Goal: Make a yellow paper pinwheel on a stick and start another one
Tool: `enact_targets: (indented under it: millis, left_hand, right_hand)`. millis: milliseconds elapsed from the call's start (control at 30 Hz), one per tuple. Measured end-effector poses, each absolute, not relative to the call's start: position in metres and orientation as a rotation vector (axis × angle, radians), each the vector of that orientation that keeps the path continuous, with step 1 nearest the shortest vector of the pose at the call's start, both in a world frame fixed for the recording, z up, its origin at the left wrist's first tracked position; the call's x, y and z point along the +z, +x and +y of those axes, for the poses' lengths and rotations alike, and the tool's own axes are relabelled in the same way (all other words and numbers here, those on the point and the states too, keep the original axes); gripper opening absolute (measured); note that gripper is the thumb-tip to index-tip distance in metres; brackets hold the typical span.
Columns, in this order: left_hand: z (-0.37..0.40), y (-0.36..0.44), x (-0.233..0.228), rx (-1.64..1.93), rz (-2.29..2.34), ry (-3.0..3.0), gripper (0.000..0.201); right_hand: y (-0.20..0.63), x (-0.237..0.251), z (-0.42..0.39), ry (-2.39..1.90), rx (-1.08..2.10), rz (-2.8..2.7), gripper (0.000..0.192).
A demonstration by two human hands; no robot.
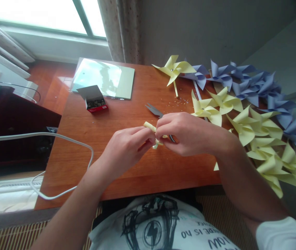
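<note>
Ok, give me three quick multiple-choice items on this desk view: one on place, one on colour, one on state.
1. Where is the small open red box?
A. left of the hands
B. among the pinwheels
C. on the floor

2. What colour is the folded paper piece held in both hands?
A. purple
B. pale yellow
C. white

3. How are the dark metal scissors lying?
A. held in the left hand
B. blades open on the wooden table
C. inside the box

Answers: 1 A, it sits beside the glossy sheet; 2 B, matching the yellow paper pinwheels; 3 B, the blades are spread behind the right hand, opposite the left hand.
</note>
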State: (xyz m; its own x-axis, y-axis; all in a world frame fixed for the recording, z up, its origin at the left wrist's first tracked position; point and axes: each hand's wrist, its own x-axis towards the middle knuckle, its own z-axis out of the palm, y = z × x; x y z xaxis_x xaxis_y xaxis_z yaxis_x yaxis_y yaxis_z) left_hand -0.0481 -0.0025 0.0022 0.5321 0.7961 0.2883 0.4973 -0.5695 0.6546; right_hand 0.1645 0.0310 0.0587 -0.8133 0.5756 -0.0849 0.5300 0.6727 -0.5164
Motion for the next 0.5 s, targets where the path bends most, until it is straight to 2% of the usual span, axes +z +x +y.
enact_targets:
  millis: [500]
  left_hand:
    - [-0.0021, -0.0479, 0.0021, 0.786, 1.071, 2.321, 0.011]
  right_hand:
    - [0.1637, 0.0624, 0.0291, -0.989, 0.736, -2.857, 0.015]
